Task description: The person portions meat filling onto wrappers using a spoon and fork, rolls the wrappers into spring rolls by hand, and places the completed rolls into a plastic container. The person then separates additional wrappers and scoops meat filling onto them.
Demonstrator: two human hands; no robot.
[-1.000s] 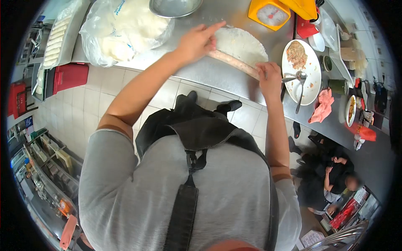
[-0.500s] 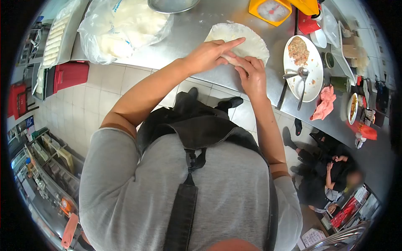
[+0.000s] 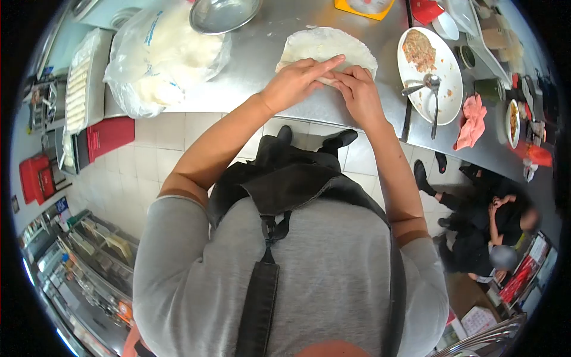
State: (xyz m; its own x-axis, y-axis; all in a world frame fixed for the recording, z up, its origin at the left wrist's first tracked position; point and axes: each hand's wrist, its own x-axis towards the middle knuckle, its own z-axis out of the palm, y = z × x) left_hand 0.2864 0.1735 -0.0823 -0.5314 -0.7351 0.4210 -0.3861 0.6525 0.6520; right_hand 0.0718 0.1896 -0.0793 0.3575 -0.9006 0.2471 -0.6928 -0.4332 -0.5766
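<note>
A round, pale dough sheet [image 3: 327, 44] lies on the steel worktop, its near edge under both hands. My left hand [image 3: 294, 84] is on the left part of that edge, index finger stretched across the dough and the other fingers curled at the edge. Close beside it, my right hand [image 3: 360, 95] pinches the near edge with thumb and fingers. The hands nearly touch, and what lies beneath the fingers is hidden. To the right stands a white oval dish [image 3: 446, 92] with minced filling [image 3: 419, 50] and metal spoons [image 3: 431, 83].
A plastic bag of dough [image 3: 166, 59] and a metal bowl [image 3: 225, 13] are on the left. A yellow scale [image 3: 366, 7] stands at the back, a pink cloth [image 3: 471, 121] at the right. Long pale rolls fill a tray [image 3: 94, 80] at far left. Two people [image 3: 488, 220] are lower right.
Both hands have come together at the dough's near edge, my right hand moving left. The pinkish strip seen along that edge earlier is now covered. The view has shifted a little.
</note>
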